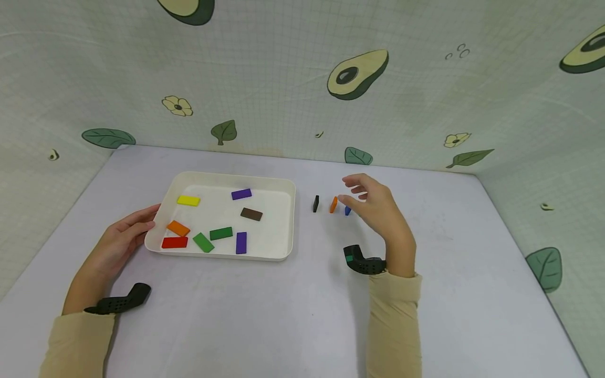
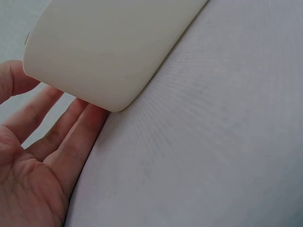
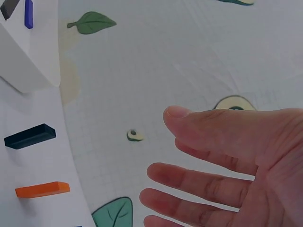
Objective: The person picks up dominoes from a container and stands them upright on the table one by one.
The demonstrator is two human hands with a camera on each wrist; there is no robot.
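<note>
My left hand (image 1: 118, 244) touches the left end of a white tray (image 1: 222, 257), its fingers fairly straight; in the left wrist view the fingertips pass out of sight behind the tray wall (image 2: 109, 56). Inside the tray several small coloured blocks lie flat and spread out, among them a yellow block (image 1: 188, 200), a red block (image 1: 175, 242) and a brown block (image 1: 251, 214). Over the table, right of the tray, my right hand (image 1: 375, 205) hangs with thumb and fingers apart, holding nothing. Near it stand a black block (image 1: 315, 203), an orange block (image 1: 333, 205) and a partly hidden blue block (image 1: 347, 210).
The white table (image 1: 283, 315) ends at the back against a hanging cloth (image 1: 283, 79) printed with avocados and leaves. Each wrist wears a black camera mount, like the right mount (image 1: 364, 261).
</note>
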